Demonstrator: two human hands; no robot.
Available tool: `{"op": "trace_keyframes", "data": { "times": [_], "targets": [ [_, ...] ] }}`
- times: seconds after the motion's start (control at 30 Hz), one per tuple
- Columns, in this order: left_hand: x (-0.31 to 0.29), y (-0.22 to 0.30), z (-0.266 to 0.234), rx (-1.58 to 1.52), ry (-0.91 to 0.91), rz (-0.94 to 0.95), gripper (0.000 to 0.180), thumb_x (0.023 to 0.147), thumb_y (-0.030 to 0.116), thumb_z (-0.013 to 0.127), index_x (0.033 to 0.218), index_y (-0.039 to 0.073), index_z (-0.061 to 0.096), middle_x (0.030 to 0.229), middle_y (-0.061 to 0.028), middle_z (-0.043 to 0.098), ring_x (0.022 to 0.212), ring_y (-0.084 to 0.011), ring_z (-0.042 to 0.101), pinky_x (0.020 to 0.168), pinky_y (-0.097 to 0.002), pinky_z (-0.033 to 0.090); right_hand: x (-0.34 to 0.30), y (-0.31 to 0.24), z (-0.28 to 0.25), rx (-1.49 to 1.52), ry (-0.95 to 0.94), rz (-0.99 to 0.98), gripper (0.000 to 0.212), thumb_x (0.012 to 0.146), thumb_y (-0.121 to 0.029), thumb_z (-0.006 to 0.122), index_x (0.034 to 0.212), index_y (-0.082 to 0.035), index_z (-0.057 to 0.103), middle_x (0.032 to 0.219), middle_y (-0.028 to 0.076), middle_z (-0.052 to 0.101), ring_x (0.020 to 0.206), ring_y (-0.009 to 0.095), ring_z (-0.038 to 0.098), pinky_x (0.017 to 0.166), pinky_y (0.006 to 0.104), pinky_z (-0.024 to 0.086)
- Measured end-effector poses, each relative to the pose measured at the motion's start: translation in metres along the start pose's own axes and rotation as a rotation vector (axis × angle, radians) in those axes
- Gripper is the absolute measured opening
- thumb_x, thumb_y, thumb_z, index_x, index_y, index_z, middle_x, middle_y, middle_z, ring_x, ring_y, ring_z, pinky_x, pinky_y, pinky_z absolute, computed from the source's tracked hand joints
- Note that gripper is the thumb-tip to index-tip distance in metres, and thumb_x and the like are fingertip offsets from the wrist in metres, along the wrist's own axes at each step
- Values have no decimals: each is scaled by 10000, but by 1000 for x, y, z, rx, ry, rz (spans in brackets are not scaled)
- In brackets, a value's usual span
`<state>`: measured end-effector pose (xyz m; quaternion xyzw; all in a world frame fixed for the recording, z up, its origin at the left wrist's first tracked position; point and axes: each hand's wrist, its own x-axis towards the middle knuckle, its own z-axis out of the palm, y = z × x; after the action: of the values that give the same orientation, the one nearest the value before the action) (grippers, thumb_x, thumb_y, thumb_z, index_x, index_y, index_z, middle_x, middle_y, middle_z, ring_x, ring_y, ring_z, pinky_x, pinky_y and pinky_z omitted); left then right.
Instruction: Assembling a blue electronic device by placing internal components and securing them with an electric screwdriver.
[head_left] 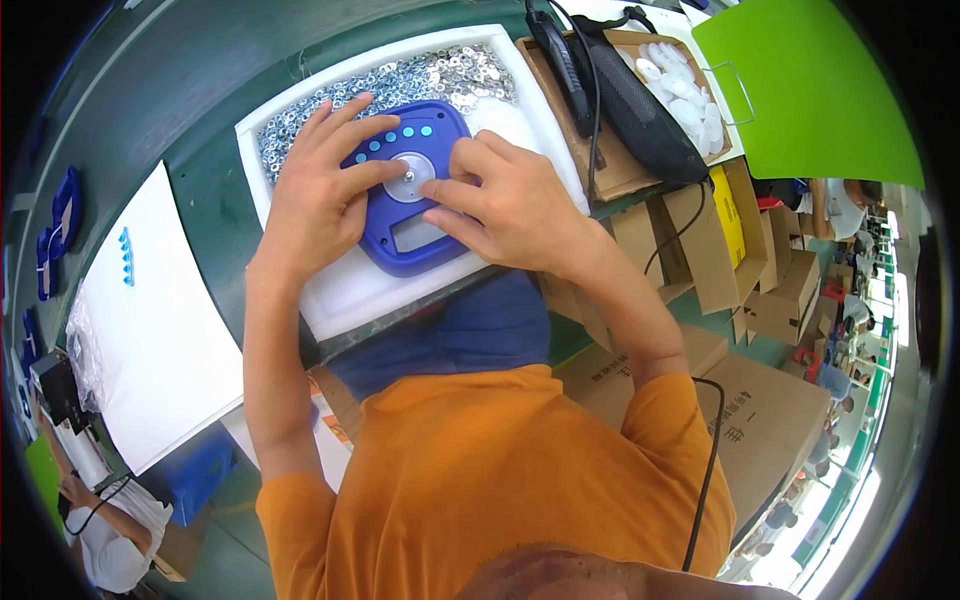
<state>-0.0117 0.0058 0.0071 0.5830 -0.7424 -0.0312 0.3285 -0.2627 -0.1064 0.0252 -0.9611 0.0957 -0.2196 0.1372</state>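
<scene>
A blue plastic housing [400, 240] with a row of light blue buttons and a round white centre lies in a white tray [345, 295]. My left hand [325, 185] rests flat over its left side, fingers spread toward the centre disc. My right hand [500, 200] presses on its right side, its fingertips at the white disc [412, 180]. A heap of small silver washers [400, 80] fills the tray's far part, just beyond my fingers.
A cardboard box [610, 170] to the right holds a black power tool [630, 100] and white round caps [685, 95]. A green board [810, 90] stands at the far right, a white sheet [150, 330] on the left. Cardboard cartons [760, 420] sit below the table's right edge.
</scene>
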Motion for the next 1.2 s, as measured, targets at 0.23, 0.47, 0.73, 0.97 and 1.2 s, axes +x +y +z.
{"op": "trace_keyframes", "data": {
  "times": [0.23,0.47,0.73,0.97,1.2],
  "targets": [
    [0,2,-3,-2,-40,8,502,738,-151,656,1082,107,914,1480,-100,776,1605,-396,552,1387,-623,342,11,19,1,-85,10,-41,310,944,-273,893,1230,-164,848,1026,46,623,942,264,656,767,400,580],
    [1,0,-2,-56,9,-31,480,723,-148,653,1065,80,901,1475,-105,781,1606,-400,552,1386,-616,341,7,18,-2,79,27,-56,342,939,-282,898,1252,-154,844,1014,40,642,930,266,660,778,390,583],
    [2,3,-2,-3,-14,-7,392,742,-111,686,999,88,905,1452,-103,786,1581,-395,573,1373,-613,366,3,14,1,-51,25,-62,333,925,-344,901,1153,-112,831,980,45,591,930,249,643,763,384,588],
    [3,5,-4,-9,-26,-11,309,750,-79,713,946,79,892,1421,-104,791,1557,-392,593,1357,-618,391,-1,10,4,-3,35,-64,389,911,-355,900,1189,-93,826,974,46,595,921,244,637,759,376,584],
    [3,5,-4,-6,-39,-18,328,719,-71,718,947,79,901,1411,-103,795,1560,-395,592,1353,-633,389,-10,0,14,-34,55,-12,499,860,-379,929,1239,-71,826,993,44,628,861,253,619,741,373,564]
  ]
}}
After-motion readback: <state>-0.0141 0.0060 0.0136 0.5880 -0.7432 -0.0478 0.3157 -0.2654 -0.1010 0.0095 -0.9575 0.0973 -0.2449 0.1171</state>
